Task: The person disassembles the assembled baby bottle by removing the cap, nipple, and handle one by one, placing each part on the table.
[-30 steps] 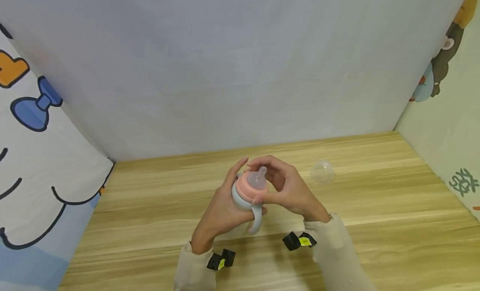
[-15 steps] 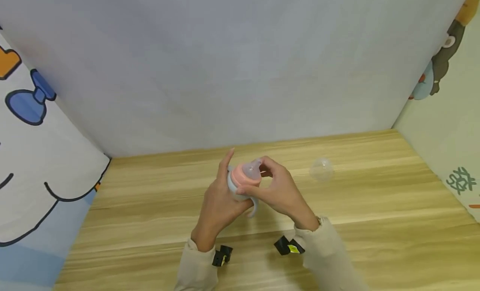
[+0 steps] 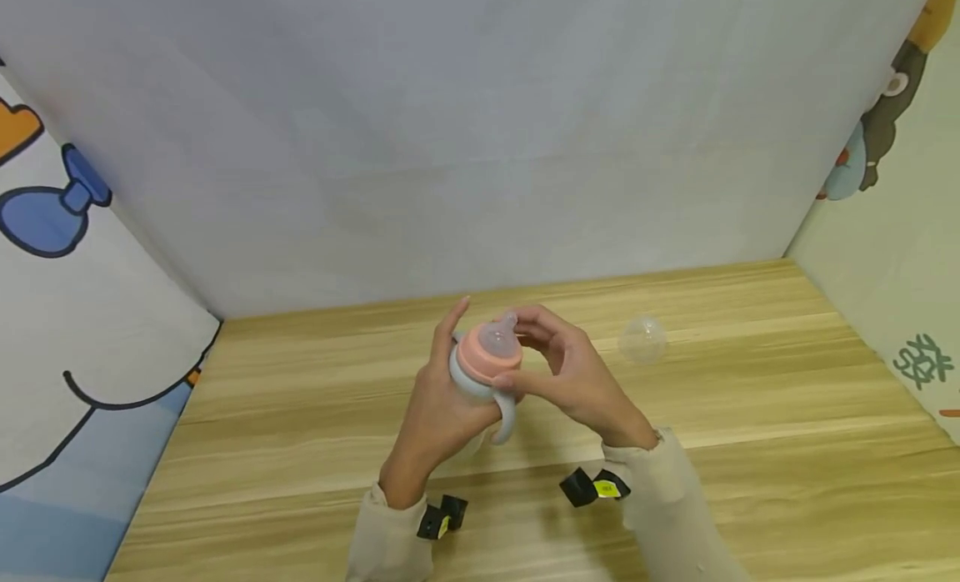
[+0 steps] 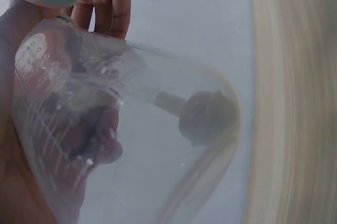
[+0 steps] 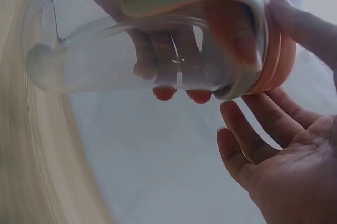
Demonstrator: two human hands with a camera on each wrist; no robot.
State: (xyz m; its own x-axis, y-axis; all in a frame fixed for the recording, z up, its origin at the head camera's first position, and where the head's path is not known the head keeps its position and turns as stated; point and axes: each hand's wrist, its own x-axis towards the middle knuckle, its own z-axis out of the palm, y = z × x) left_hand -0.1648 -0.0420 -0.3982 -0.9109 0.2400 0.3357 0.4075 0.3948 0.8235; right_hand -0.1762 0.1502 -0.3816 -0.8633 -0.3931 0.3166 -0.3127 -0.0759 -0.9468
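My left hand grips a clear baby bottle around its body, holding it tilted above the table. The bottle has a pink collar ring, a clear nipple and a pale grey handle. My right hand holds the collar ring, thumb on the near side and fingers round the far side. In the right wrist view the thumb lies against the ring. Through the clear wall, the left wrist view shows a dark round straw weight at the bottle's bottom end.
A clear dome-shaped cap lies on the wood-grain table, right of my hands. A pale cloth wall rises behind the table, and printed panels stand at the left and right sides. Each wrist carries a small black camera.
Over the second, the bottle has shifted slightly left and away from me. My right hand moved left with turned fingers, then back right, its thumb now lower on the collar ring.
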